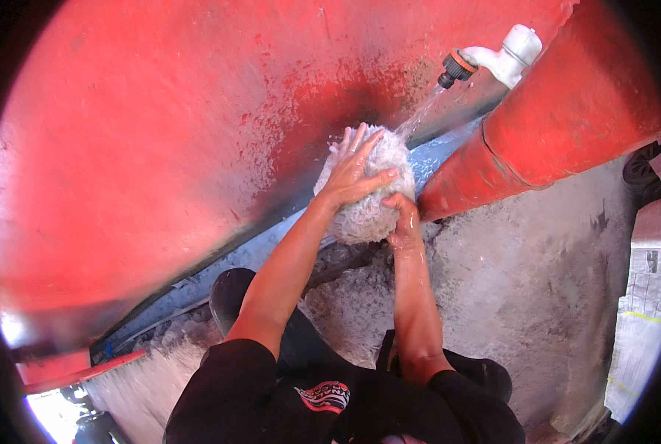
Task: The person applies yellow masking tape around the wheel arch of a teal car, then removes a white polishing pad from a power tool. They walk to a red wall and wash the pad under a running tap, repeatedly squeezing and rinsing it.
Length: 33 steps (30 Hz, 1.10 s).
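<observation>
Below a running tap (509, 58), I hold a round, shaggy whitish wash pad (369, 218) between both hands. My left hand (354, 175) lies across its top with the fingers spread and pressed into the wet pile. At the pad's lower right edge, my right hand (405, 220) grips it, thumb on top and the other fingers hidden underneath. Water (421, 112) runs from the tap's black and orange nozzle (456, 68) onto the upper right of the pad, close to my left fingertips.
A large red painted wall (145, 140) rises behind and to the left. A thick red pipe (545, 118) slants down from the upper right, close to my right hand. Rough grey concrete (523, 288) lies below. White stacked material (643, 333) stands at the far right.
</observation>
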{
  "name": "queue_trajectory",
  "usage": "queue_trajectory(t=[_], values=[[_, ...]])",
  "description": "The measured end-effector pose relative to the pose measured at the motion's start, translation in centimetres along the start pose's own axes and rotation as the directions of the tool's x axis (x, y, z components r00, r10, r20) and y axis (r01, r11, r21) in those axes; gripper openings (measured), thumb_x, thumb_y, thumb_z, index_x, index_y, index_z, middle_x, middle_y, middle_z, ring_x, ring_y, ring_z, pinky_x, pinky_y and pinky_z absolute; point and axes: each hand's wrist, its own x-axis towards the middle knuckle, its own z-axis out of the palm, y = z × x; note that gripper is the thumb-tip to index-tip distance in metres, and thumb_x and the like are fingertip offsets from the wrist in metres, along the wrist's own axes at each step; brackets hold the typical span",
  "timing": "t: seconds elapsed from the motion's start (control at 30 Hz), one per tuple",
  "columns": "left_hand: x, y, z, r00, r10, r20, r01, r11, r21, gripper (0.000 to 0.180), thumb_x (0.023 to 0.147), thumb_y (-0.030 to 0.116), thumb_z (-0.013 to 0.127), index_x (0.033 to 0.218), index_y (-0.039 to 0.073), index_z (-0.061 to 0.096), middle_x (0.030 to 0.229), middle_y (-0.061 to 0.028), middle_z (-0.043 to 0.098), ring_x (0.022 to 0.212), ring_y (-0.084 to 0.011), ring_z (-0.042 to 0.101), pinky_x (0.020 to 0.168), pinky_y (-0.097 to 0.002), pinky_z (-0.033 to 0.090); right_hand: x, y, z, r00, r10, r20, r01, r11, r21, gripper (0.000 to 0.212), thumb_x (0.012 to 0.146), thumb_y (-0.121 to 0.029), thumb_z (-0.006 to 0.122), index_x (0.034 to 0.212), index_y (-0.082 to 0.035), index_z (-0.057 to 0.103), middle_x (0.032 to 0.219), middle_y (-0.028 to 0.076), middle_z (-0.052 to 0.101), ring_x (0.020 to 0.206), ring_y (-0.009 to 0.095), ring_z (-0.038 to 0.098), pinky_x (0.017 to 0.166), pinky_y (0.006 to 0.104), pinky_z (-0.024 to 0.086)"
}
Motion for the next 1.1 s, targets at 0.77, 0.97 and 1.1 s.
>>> queue_trajectory(t=[0.77,0.97,1.1], values=[[-3.7,-3.9,-6.0,0.691,-0.602,0.4,0.561,0.097,-0.822,0.038,0.087,0.033,0.063,0.109,0.002,0.068,0.102,-0.0109,0.071,0.087,-0.0249,0.067,0.083,-0.0373,0.052,4.3,3.3,0.0,0.584,-0.788,-0.196,0.047,0.273,-0.961,0.053,0.097,-0.045,0.049,0.114,0.003,0.063,0.101,0.031,0.066,0.099,0.049,0.061,0.088,0.0525,0.046],[-5.8,-2.0,-4.9,0.786,-0.459,0.413,0.397,-0.135,-0.908,0.045,0.086,0.037,0.064,0.118,0.006,0.064,0.111,-0.0105,0.068,0.102,-0.0245,0.065,0.094,-0.0397,0.05,6.3,1.7,2.5,0.61,-0.64,-0.467,-0.09,0.529,-0.844,0.055,0.099,-0.045,0.044,0.092,0.005,0.067,0.097,0.03,0.067,0.097,0.05,0.062,0.086,0.0537,0.047],[-6.6,-3.3,-4.5,0.806,-0.36,0.47,0.474,-0.084,-0.877,0.047,0.085,0.034,0.064,0.12,0.004,0.061,0.113,-0.0109,0.066,0.103,-0.0249,0.064,0.093,-0.0398,0.051,8.7,2.8,1.2,0.589,-0.698,-0.406,-0.012,0.495,-0.869,0.051,0.098,-0.041,0.046,0.095,0.005,0.067,0.093,0.029,0.067,0.092,0.05,0.062,0.085,0.0521,0.048]])
